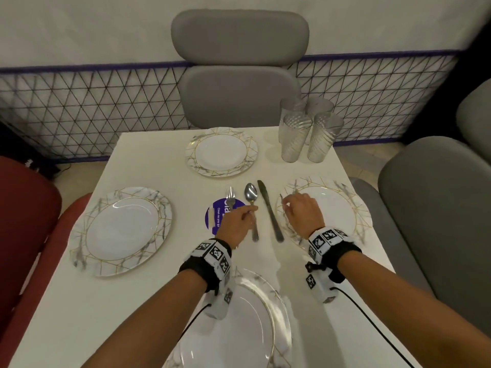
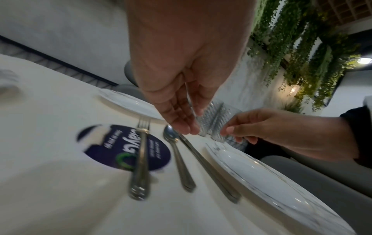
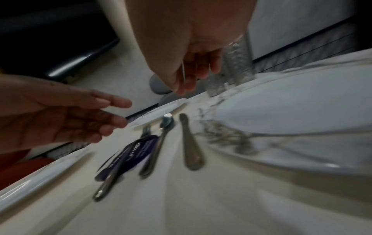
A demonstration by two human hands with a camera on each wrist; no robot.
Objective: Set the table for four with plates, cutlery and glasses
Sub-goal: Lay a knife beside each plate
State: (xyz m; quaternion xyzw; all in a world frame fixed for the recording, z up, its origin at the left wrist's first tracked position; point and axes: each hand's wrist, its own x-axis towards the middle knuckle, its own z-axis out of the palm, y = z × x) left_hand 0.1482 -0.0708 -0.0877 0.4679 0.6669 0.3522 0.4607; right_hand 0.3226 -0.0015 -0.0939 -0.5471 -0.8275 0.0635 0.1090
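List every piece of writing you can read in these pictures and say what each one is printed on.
"Clean as you go": small white line on the round purple sticker on the table, under the fork.
Large white word on the same sticker: partly covered by the fork, not readable.
Other small lines on the sticker: too blurred to read.
Black-and-white square codes on the wrist bands: patterns, no words.
Plates and glasses: no text.

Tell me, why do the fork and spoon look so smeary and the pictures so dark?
Right wrist view: dim, the fork and spoon streaked by motion blur. Left wrist view: brighter, but the fork handle and purple sticker are smeared. Head view: sharpest, with the table edges bent by the wide lens and glare on the plates.
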